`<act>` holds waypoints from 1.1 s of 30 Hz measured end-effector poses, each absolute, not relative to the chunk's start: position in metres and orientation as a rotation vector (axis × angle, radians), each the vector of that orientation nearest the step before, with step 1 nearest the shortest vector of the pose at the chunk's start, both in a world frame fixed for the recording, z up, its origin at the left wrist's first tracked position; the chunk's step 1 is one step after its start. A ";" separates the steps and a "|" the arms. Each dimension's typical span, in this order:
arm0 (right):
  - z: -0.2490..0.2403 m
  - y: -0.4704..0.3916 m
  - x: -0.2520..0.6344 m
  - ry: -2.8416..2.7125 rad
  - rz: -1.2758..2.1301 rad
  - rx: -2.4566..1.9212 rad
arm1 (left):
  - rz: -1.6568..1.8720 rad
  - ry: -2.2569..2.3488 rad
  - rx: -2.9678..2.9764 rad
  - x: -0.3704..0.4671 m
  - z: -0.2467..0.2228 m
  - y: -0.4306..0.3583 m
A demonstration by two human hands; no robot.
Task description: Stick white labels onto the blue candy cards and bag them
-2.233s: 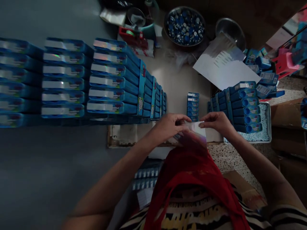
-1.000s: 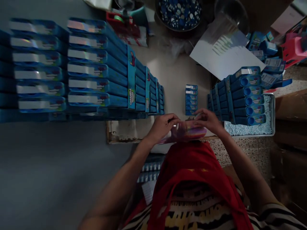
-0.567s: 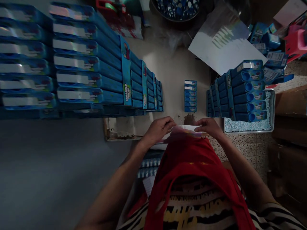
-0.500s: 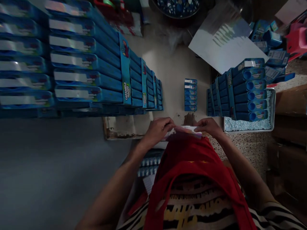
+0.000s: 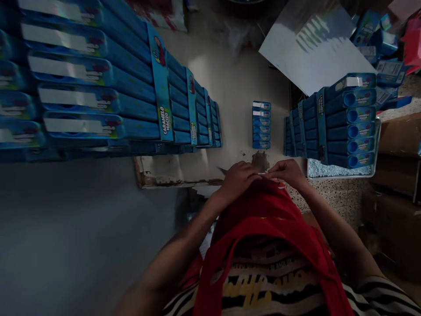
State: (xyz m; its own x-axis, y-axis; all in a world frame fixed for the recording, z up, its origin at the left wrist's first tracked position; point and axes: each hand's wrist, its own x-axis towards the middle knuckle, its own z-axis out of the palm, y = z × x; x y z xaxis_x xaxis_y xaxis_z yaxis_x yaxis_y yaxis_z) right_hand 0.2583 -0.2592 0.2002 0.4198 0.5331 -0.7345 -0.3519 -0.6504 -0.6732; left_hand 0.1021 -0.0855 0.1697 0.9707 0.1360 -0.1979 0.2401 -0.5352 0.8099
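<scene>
My left hand [image 5: 241,177] and my right hand [image 5: 287,172] meet at the table's front edge, in front of the red apron [image 5: 263,204]. Between their closed fingertips is a small white piece [image 5: 263,174], probably the sheet seen earlier, mostly covered by the fingers. Just beyond the hands, a short column of blue boxes [image 5: 261,131] stands on the table [image 5: 237,87]. To the right is a banded stack of blue boxes [image 5: 335,125]. Larger banded stacks [image 5: 131,96] fill the left side.
A metal tray [image 5: 342,170] of pale blue pellets lies under the right stack. White sheets [image 5: 315,48] lie at the back right, near loose blue boxes [image 5: 390,70]. Brown cartons [image 5: 394,206] stand at the far right.
My left hand has moved right, close to my right hand, and the white and purple sheet between them is now largely hidden. The view has shifted, bringing the left stacks nearer.
</scene>
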 end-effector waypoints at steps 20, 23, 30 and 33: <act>0.197 -0.258 0.278 -1.520 0.878 -2.343 | -0.328 0.335 2.114 0.121 0.173 -0.074; 0.195 -0.254 0.270 -1.603 0.835 -2.311 | -0.382 0.415 1.974 0.116 0.166 -0.070; 0.189 -0.240 0.252 -1.695 0.769 -2.328 | -0.377 0.434 1.969 0.120 0.161 -0.065; 0.183 -0.245 0.261 -1.597 0.963 -2.300 | -0.280 0.293 2.177 0.112 0.165 -0.067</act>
